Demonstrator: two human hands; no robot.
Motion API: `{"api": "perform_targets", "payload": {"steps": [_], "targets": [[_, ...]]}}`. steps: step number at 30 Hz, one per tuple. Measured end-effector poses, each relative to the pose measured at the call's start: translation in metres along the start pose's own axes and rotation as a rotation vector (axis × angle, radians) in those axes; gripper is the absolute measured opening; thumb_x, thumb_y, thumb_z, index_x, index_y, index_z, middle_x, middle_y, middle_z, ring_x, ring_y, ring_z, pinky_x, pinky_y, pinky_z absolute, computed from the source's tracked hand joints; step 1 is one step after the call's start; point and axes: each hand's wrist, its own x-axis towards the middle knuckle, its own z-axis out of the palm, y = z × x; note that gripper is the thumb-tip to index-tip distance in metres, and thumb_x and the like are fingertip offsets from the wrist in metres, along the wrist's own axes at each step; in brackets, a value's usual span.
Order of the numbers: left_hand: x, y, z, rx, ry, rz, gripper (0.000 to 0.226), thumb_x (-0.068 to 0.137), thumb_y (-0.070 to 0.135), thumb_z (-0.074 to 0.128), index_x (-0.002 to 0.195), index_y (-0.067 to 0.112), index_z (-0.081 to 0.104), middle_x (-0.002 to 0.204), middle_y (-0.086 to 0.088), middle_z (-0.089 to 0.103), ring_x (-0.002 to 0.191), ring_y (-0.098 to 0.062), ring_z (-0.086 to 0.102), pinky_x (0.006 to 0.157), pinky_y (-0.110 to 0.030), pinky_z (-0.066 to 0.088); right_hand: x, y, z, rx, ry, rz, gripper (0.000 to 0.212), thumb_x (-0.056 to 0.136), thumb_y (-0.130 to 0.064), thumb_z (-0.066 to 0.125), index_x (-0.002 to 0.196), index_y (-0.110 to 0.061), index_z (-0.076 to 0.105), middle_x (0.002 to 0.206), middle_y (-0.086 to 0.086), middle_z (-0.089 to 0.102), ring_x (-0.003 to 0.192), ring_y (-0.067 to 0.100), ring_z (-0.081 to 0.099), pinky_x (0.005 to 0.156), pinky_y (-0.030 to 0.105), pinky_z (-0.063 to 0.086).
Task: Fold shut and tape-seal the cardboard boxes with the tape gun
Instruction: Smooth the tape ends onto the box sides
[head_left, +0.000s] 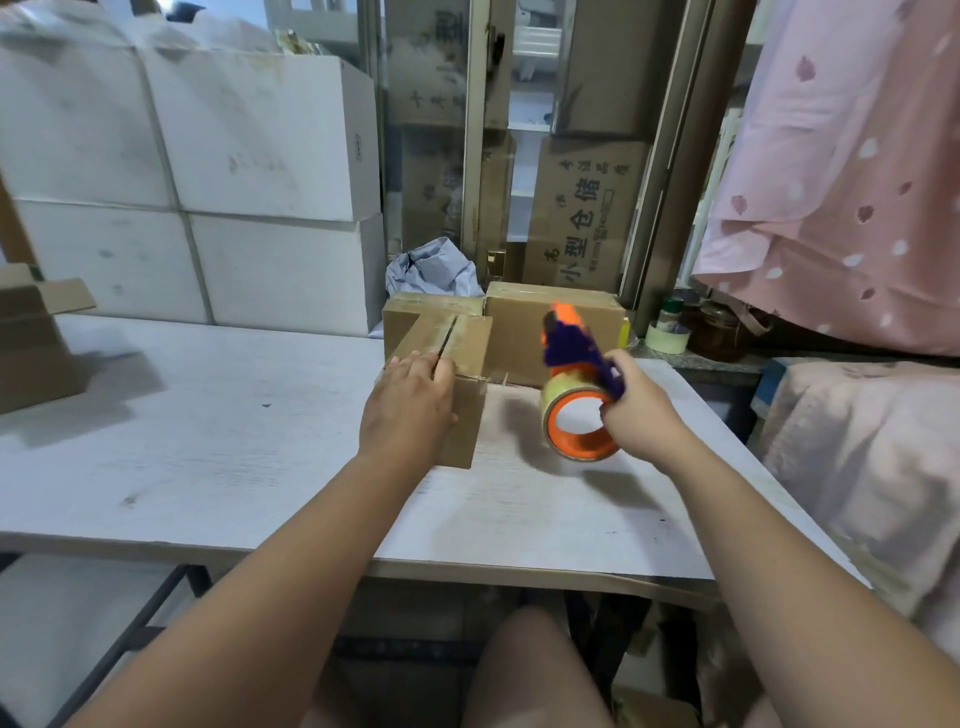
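Observation:
A small brown cardboard box (464, 364) stands on the white table (208, 441), its top flaps folded down with a dark seam between them. My left hand (408, 410) rests on its near top edge, fingers laid over the flaps. My right hand (641, 410) grips the handle of the purple and orange tape gun (571, 384), held in the air to the right of the box; its tape roll with an orange core hangs below. Two more closed boxes (550, 322) sit just behind.
White cartons (197, 171) are stacked at the back left. An open brown box (31, 338) sits at the table's left edge. A masking tape roll (666, 336) and jars stand on a ledge to the right. Pink cloth (857, 171) hangs at the right.

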Motion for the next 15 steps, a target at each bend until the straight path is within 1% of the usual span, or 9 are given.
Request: {"api": "perform_targets", "payload": {"steps": [1, 3, 6, 8, 9, 11, 13, 15], "targets": [[0.000, 0.001, -0.001, -0.006, 0.003, -0.001, 0.044, 0.089, 0.028, 0.061, 0.126, 0.014, 0.042, 0.140, -0.004, 0.043, 0.130, -0.021, 0.037, 0.111, -0.030, 0.023, -0.001, 0.001, -0.004, 0.050, 0.008, 0.009, 0.047, 0.082, 0.011, 0.046, 0.109, -0.026, 0.042, 0.103, 0.006, 0.054, 0.091, 0.028, 0.050, 0.061, 0.031, 0.040], [0.000, 0.002, -0.002, -0.014, 0.009, -0.002, 0.041, 0.089, 0.026, 0.061, 0.124, 0.014, 0.043, 0.138, -0.004, 0.044, 0.127, -0.021, 0.039, 0.109, -0.030, 0.026, -0.002, -0.001, -0.006, -0.012, 0.006, -0.042, 0.048, 0.081, 0.012, 0.048, 0.110, -0.026, 0.041, 0.101, 0.006, 0.053, 0.088, 0.027, 0.049, 0.058, 0.029, 0.037], [0.000, 0.001, -0.004, -0.014, 0.018, -0.002, 0.040, 0.090, 0.026, 0.060, 0.124, 0.014, 0.043, 0.138, -0.004, 0.045, 0.126, -0.021, 0.039, 0.108, -0.030, 0.027, -0.002, -0.006, -0.004, -0.330, 0.005, -0.141, 0.043, 0.079, 0.005, 0.048, 0.103, -0.028, 0.035, 0.095, 0.006, 0.050, 0.082, 0.028, 0.048, 0.060, 0.032, 0.034], [0.000, 0.002, -0.004, -0.015, 0.020, -0.007, 0.039, 0.091, 0.026, 0.059, 0.124, 0.014, 0.043, 0.137, -0.005, 0.045, 0.126, -0.021, 0.040, 0.106, -0.030, 0.029, -0.004, -0.007, -0.004, -0.570, -0.022, -0.142, 0.037, 0.082, 0.000, 0.046, 0.108, -0.025, 0.035, 0.094, 0.008, 0.047, 0.082, 0.029, 0.047, 0.061, 0.035, 0.037], [0.000, 0.003, -0.005, -0.013, 0.018, -0.011, 0.039, 0.091, 0.026, 0.059, 0.124, 0.014, 0.043, 0.137, -0.005, 0.045, 0.125, -0.021, 0.040, 0.106, -0.031, 0.030, -0.005, -0.008, -0.003, -0.630, -0.046, -0.120, 0.037, 0.084, -0.001, 0.044, 0.112, -0.024, 0.035, 0.094, 0.009, 0.045, 0.082, 0.030, 0.047, 0.063, 0.036, 0.038], [0.001, 0.004, -0.006, -0.009, 0.022, -0.012, 0.039, 0.091, 0.025, 0.059, 0.125, 0.013, 0.043, 0.137, -0.006, 0.045, 0.125, -0.022, 0.040, 0.106, -0.031, 0.030, -0.008, -0.013, 0.000, -0.680, -0.083, -0.093, 0.037, 0.087, -0.003, 0.043, 0.116, -0.023, 0.035, 0.094, 0.010, 0.044, 0.083, 0.030, 0.046, 0.064, 0.036, 0.038], [0.001, 0.005, -0.005, 0.003, 0.007, -0.018, 0.042, 0.091, 0.026, 0.059, 0.127, 0.013, 0.042, 0.137, -0.006, 0.045, 0.125, -0.023, 0.040, 0.106, -0.032, 0.030, -0.008, -0.020, 0.004, -0.734, -0.100, -0.110, 0.038, 0.089, -0.006, 0.044, 0.121, -0.025, 0.035, 0.098, 0.011, 0.044, 0.086, 0.029, 0.046, 0.065, 0.036, 0.039], [0.000, 0.004, -0.005, 0.017, -0.015, -0.005, 0.049, 0.089, 0.031, 0.061, 0.130, 0.016, 0.040, 0.138, -0.007, 0.044, 0.126, -0.024, 0.039, 0.108, -0.033, 0.029, -0.005, -0.028, 0.005, -0.778, -0.121, -0.117, 0.040, 0.091, -0.008, 0.044, 0.125, -0.027, 0.034, 0.103, 0.012, 0.046, 0.088, 0.029, 0.045, 0.067, 0.037, 0.040]]}}
